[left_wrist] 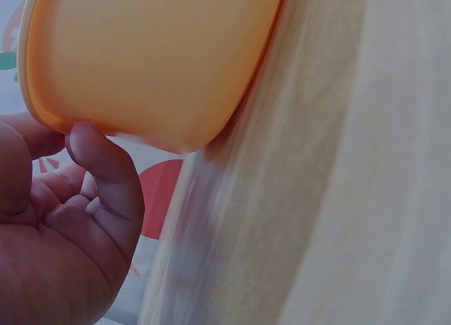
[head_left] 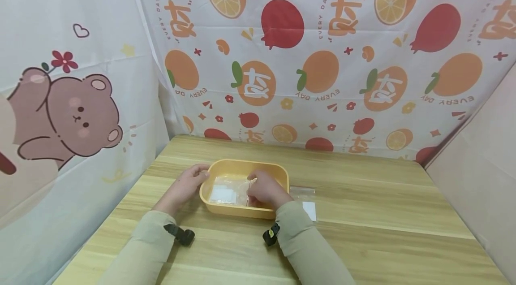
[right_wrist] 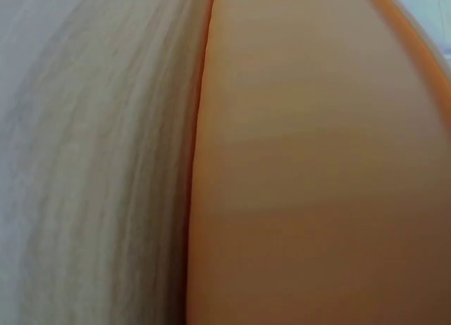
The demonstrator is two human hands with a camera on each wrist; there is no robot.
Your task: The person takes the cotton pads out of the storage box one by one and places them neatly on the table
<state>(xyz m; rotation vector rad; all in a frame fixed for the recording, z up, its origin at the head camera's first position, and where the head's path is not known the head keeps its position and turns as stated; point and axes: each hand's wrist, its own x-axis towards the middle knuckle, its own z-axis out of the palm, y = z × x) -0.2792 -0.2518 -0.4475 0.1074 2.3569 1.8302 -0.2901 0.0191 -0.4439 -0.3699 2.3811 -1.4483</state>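
Note:
A yellow plastic bin point(head_left: 243, 211) stands on the wooden table. At its left end my left hand point(head_left: 186, 186) grips the rim; in the left wrist view the curled fingers of the left hand point(left_wrist: 77, 212) meet the end wall of the bin point(left_wrist: 155, 64). My right hand point(head_left: 264, 188) reaches down inside the bin, fingers bent, pinching the edge of a clear plastic zip bag point(head_left: 241, 186) with a thin red line. A white piece point(head_left: 223, 195) shows at that bag's left part. The right wrist view holds only the bin's outer side point(right_wrist: 317, 163); its hand is hidden there.
Just right of the bin, partly behind the right forearm, another clear bag point(head_left: 302, 193) with a white piece point(head_left: 309, 211) lies on the wooden table point(head_left: 383, 213). A fruit-print cloth point(head_left: 298, 74) hangs behind, and a bear-print cloth point(head_left: 80, 114) at the left.

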